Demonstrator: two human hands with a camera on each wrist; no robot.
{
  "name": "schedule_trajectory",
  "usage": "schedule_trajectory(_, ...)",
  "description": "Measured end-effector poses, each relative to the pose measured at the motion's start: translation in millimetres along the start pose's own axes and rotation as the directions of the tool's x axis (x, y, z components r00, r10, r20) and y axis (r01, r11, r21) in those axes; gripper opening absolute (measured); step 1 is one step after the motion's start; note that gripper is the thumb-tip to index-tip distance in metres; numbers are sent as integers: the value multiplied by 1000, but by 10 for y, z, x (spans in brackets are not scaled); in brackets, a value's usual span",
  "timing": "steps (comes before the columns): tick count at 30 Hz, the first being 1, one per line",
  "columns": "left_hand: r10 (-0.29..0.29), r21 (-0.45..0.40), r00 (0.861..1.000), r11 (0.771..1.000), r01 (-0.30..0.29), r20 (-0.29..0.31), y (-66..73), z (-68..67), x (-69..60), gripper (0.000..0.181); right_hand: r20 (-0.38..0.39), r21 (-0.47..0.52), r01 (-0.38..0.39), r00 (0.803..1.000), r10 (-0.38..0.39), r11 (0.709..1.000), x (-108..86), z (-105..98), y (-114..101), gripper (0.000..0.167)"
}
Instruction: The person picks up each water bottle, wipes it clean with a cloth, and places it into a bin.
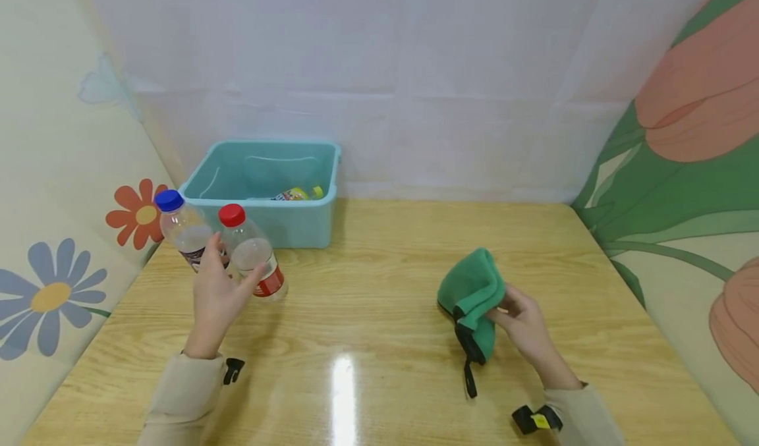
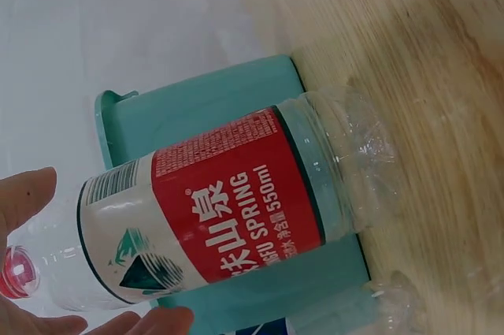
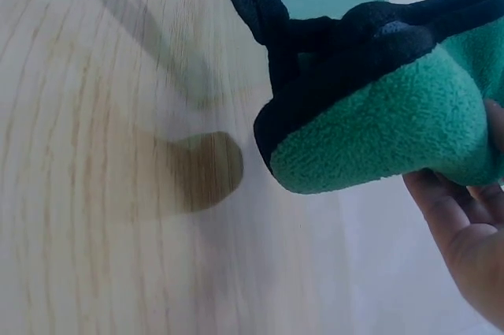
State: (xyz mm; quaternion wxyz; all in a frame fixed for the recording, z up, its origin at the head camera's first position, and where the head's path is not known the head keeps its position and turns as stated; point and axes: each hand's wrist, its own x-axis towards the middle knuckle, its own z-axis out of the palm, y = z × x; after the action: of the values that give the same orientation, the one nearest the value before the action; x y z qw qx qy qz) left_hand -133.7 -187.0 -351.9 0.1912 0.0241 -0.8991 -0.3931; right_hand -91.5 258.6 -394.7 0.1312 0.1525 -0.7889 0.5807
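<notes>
A clear bottle with a red cap and red-white label [image 1: 269, 278] [image 2: 228, 201] stands in front of the tub. Left of it is a clear bottle with a blue cap [image 1: 184, 228], its lower part behind my left hand [image 1: 216, 301]. My left hand is spread at the bottles, thumb over the red-capped one; contact cannot be told. In the left wrist view its fingers [image 2: 157, 321] lie below that bottle. My right hand [image 1: 524, 331] [image 3: 472, 232] pinches a green fuzzy cloth pouch [image 1: 468, 284] [image 3: 386, 126] with black trim and a hanging black loop, held above the table.
A light blue tub [image 1: 279, 225] stands at the back left against the white sheet, with a yellow-capped bottle [image 1: 293, 194] lying inside. The wooden table [image 1: 379, 288] meets flower-patterned panels on both sides. Black straps hang at both wrists.
</notes>
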Motion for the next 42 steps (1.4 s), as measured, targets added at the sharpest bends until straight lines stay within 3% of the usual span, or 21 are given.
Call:
schedule_trajectory(8,40,-18,999,999,-41,-26,-73,57,58,77,-6,-8,-10,1000,10,1000,-2,7,-16,37)
schedule_trajectory(14,39,-61,999,997,-39,-6,-71,83,57,71,-13,-37,-25,1000,25,999,-17,14,-37,36)
schedule_trajectory(30,154,-100,988,983,-153,1,138,60,-44,70,-11,-41,-34,999,33,999,-55,35,-55,35)
schedule_trajectory(36,218,-129,976,968,-214,17,262,52,-81,72,-13,-35,-24,1000,23,999,-55,39,-51,36)
schedule_trajectory(42,307,-144,952,942,-303,6,336,85,-92,71,-22,-18,-25,999,25,1000,-47,47,-55,36)
